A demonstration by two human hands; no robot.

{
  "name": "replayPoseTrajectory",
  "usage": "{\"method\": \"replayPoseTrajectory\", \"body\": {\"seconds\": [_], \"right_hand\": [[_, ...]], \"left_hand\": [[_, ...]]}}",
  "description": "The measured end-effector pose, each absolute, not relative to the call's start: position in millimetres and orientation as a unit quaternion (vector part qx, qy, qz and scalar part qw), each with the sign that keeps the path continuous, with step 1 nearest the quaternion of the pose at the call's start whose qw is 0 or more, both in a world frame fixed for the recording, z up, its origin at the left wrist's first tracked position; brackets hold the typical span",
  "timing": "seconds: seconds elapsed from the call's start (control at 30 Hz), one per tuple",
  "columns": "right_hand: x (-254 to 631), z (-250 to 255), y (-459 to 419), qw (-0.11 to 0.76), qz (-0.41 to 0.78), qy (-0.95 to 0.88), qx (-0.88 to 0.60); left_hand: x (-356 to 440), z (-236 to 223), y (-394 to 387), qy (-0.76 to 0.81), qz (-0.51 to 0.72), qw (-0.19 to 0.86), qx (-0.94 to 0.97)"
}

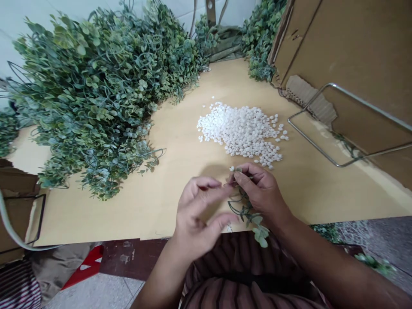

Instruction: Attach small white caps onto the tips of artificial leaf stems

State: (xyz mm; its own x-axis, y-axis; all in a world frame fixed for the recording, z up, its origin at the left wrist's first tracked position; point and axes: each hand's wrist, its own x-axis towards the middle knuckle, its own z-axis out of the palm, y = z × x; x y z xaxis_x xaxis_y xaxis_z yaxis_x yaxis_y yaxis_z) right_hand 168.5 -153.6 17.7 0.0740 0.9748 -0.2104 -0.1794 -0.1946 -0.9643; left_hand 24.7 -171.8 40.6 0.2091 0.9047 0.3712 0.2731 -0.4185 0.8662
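My right hand (260, 189) pinches an artificial leaf sprig (246, 210) near its upper end, and its green leaves hang down below my fingers. A small white piece (232, 169) shows at the fingertips, by the sprig's end. My left hand (199, 214) is just to the left with thumb and fingers spread, its fingertips close to the sprig; I see nothing held in it. Beyond both hands lies a heap of small white round pieces (241, 128) on the tan tabletop (174, 171).
A large pile of artificial greenery (109, 86) covers the left and back. At the right, a cardboard box (354, 56) stands beside a bent metal wire frame (322, 150). More leaves (264, 38) lie at the back right. A dark wire frame (40, 219) is at the left edge.
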Motion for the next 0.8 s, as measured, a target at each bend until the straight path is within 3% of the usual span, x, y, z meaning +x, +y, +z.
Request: {"method": "replayPoseTrajectory", "body": {"seconds": [0.1,0.2,0.3,0.43,0.57,0.8], "right_hand": [[166.4,18.2,-152.0,0.516,0.561,-0.370,-0.531],[166.3,19.6,-153.5,0.518,0.556,-0.370,-0.534],[176.0,23.8,-160.7,0.493,0.577,-0.391,-0.522],[203.0,35.2,-173.3,0.405,0.639,-0.474,-0.450],[215.3,43.6,-174.9,0.322,0.666,-0.560,-0.373],[182.5,31.8,-165.4,0.427,0.399,-0.643,-0.495]], "left_hand": [[22.6,44.3,-185.7,0.370,0.356,0.257,0.819],[27.4,35.8,-183.3,0.396,0.351,0.258,0.808],[30.5,29.3,-170.9,0.465,0.420,0.375,0.683],[29.8,34.1,-159.0,0.508,0.421,0.556,0.506],[33.1,38.4,-157.0,0.506,0.412,0.620,0.436],[38.4,30.3,-155.5,0.493,0.399,0.582,0.509]]}}
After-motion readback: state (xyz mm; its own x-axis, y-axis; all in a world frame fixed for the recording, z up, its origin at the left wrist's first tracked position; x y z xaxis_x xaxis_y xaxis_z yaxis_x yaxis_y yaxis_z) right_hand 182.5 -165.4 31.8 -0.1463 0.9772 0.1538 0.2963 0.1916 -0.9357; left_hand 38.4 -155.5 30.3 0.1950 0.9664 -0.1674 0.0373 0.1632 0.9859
